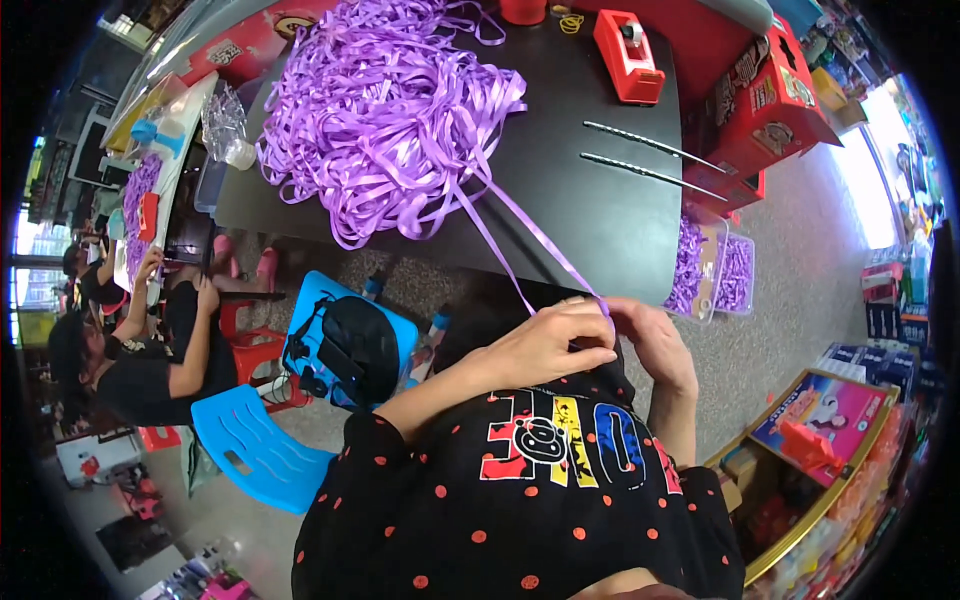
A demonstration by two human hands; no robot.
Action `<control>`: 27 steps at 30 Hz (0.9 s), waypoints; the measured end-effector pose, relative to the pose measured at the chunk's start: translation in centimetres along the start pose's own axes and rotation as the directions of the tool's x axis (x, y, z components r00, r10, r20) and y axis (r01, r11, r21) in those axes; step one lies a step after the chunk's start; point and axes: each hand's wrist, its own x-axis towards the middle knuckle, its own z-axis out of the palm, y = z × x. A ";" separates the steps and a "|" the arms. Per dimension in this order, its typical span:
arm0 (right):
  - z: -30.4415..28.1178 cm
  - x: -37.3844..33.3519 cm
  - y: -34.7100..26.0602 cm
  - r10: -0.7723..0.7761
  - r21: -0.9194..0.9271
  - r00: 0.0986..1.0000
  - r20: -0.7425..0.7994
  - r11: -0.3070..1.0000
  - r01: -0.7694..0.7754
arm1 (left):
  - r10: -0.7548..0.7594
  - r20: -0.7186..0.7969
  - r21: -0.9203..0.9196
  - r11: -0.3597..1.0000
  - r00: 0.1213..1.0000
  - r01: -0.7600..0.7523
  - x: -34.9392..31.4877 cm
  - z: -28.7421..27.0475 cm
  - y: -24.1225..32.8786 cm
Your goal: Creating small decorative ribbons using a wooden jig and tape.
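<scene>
Purple ribbon — satiny, flat, tangled.

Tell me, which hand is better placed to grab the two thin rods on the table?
Probably the right hand: it looks nearer the rods, which stick out past the right edge of the table. The left hand sits farther left.

Far right of the fingers, a tall white patch is blown out; the shiny purple ribbon heap ahead is highlighted; edges are bent.
</scene>
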 end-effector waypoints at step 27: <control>-6.8 -15.1 -0.4 -0.787 0.097 0.612 -0.077 0.605 0.790 | 0.166 -0.305 0.952 0.089 0.938 0.294 1.3 -16.3 -5.9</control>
